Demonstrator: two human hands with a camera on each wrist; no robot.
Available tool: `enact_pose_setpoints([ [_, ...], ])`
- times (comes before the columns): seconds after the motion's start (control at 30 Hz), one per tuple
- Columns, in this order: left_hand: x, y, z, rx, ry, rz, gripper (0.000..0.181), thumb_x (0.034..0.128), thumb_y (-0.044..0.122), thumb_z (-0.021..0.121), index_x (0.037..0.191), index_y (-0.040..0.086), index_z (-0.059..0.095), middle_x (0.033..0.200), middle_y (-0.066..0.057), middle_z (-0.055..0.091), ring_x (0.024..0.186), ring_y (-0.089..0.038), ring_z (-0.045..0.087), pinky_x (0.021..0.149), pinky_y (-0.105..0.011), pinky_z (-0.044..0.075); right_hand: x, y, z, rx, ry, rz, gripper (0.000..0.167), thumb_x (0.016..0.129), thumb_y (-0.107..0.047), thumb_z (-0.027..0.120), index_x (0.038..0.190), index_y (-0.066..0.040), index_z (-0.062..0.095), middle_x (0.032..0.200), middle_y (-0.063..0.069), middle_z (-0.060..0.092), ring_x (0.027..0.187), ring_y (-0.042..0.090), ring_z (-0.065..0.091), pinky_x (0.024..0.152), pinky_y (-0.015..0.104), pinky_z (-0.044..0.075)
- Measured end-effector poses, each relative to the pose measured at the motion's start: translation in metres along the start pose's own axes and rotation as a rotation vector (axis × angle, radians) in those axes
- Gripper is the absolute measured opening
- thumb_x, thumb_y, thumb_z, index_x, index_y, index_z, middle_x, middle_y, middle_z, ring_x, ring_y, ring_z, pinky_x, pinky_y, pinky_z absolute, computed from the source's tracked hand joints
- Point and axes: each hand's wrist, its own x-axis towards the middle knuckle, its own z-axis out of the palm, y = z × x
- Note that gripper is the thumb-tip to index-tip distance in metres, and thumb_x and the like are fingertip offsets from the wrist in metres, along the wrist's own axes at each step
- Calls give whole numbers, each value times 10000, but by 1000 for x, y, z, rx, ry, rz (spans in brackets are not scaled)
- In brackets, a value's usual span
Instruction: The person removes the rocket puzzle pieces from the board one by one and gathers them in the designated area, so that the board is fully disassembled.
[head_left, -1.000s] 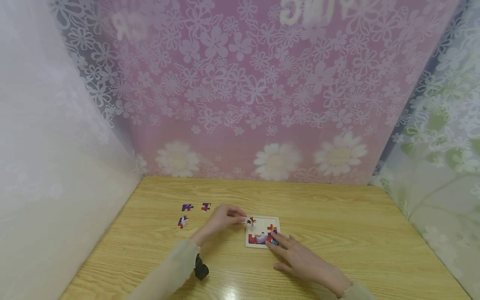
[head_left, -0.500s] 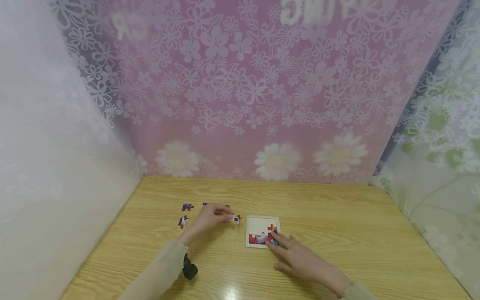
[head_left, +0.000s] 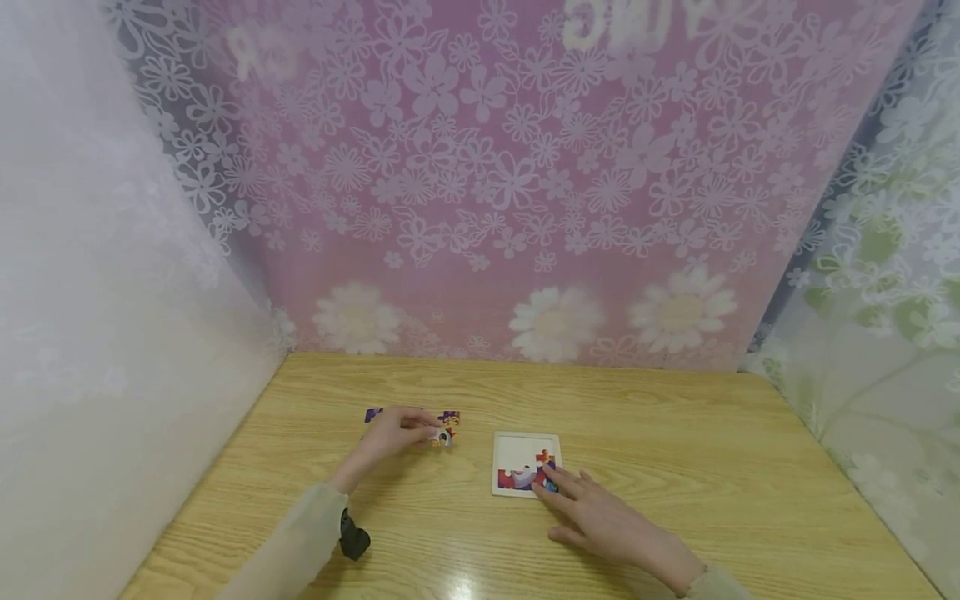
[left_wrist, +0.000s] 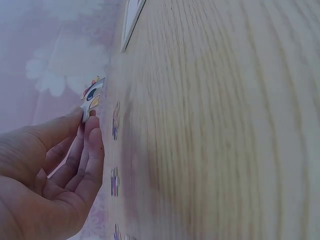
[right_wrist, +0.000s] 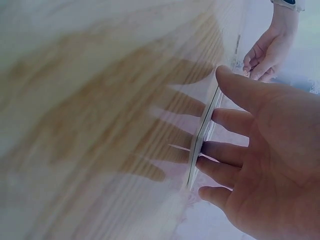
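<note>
Between thumb and fingers, my left hand (head_left: 390, 435) pinches a puzzle piece (head_left: 443, 437) with an eye printed on it. In the left wrist view that piece (left_wrist: 93, 94) is held above the table, tilted. To the right lies a square puzzle tray (head_left: 517, 493) with a pale rim; joined pieces (head_left: 517, 477) fill its lower edge and right side, and its upper left shows bare board. My right hand (head_left: 600, 517) rests its fairly straight fingertips on the tray's lower right corner, hiding part of the pieces there.
A loose purple and orange piece (head_left: 451, 418) lies just behind the held one. Another purple piece (head_left: 372, 413) shows past the left hand, which covers others. The wood-grain table (head_left: 675, 450) meets a pink flowered curtain (head_left: 480, 208) at the back.
My left hand has moved left, away from the tray, carrying the eye piece from over the tray's upper left to among the loose pieces. My right hand has stayed put.
</note>
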Motion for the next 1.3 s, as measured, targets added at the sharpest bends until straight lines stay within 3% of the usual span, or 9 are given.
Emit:
enact_pose_setpoints([
  [0.3,-10,-13,-24,31,37,-9,178,971,139,698,1103,36,759,997,-100,751,865,-211,723,749,-331,609,0,-1,-1,-7,-1,4,620,1025,-435,570,1511,-61,477,1567,257,378,1407,428,423,1099,646,335],
  [0.57,-18,-14,-39,105,49,-47,172,972,161,700,1095,58,761,946,-64,754,795,-201,712,662,-336,579,0,-1,-1,-11,12,-3,614,1023,-434,573,1503,-60,489,1558,260,391,1399,434,432,1087,652,345],
  [0.87,-21,-10,-38,128,59,-115,168,958,159,719,1080,49,752,916,-67,752,765,-191,708,640,-319,560,2,1,2,1,-2,21,605,1024,-422,579,1511,-77,482,1573,240,378,1416,418,416,1115,634,325],
  [1.13,-19,-7,-32,235,106,-117,196,892,153,797,1061,66,750,955,-36,738,872,-185,681,753,-380,573,2,1,3,4,-4,27,604,1023,-421,582,1514,-83,481,1577,234,375,1421,409,414,1122,629,321],
  [1.3,-17,-9,-29,284,117,-120,159,877,154,811,1014,96,756,919,-2,722,835,-160,667,749,-386,566,1,1,2,-6,9,8,608,1029,-429,568,1512,-71,479,1566,248,385,1412,422,420,1109,638,330],
])
